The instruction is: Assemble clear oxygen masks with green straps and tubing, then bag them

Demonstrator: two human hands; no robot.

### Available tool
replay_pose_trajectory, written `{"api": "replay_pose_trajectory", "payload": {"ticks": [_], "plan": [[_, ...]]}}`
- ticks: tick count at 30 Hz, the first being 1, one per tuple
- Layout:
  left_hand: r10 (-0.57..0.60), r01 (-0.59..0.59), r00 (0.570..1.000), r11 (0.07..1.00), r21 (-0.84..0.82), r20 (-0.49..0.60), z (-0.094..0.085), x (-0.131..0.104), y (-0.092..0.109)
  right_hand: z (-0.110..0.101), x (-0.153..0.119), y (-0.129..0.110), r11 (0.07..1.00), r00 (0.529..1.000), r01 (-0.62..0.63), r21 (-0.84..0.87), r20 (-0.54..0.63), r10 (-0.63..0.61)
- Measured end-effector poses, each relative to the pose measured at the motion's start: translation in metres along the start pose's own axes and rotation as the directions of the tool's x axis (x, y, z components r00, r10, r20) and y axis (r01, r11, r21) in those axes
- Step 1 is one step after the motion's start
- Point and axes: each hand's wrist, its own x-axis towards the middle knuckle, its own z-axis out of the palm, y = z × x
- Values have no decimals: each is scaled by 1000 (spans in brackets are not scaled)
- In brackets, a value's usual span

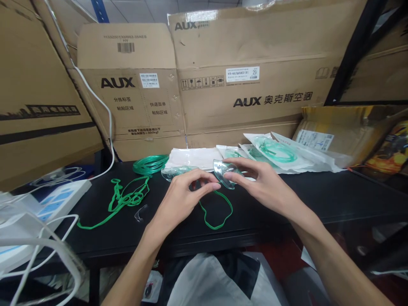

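Note:
My right hand [251, 174] grips a clear plastic oxygen mask [223, 173] between thumb and fingers, a little above the black table. Close to its left, my left hand [188, 191] is closed in a pinch, with a green elastic strap [219, 227] running out below its thumb. The strap hangs in a loop under both hands. What exactly sits between the left fingertips is partly hidden. Behind the left hand lies another clear mask [175, 171]. A coil of green tubing [149, 164] rests farther left.
More green straps [127, 199] lie tangled on the black table [261, 216], near a small clear plastic scrap [140, 213]. White packages with green tubing [277, 148] are stacked at the back right. Cardboard boxes [204, 93] wall the back. White cables [63, 250] cross a power strip at left.

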Motion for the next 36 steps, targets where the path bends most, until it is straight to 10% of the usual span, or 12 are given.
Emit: {"api": "replay_pose_trajectory", "payload": {"ticks": [19, 26, 36], "plan": [[-180, 197, 980, 913, -357, 82, 2, 0, -3, 13, 2, 11, 992, 999, 30, 125, 32, -34], [-198, 208, 978, 874, -439, 70, 3, 1, -4, 10, -1, 0, 958, 956, 286, 14, -76, -284], [-192, 208, 978, 869, -448, 80, 7, 0, -2, 14, 0, 3, 952, 952, 305, -8, -37, -305]]}}
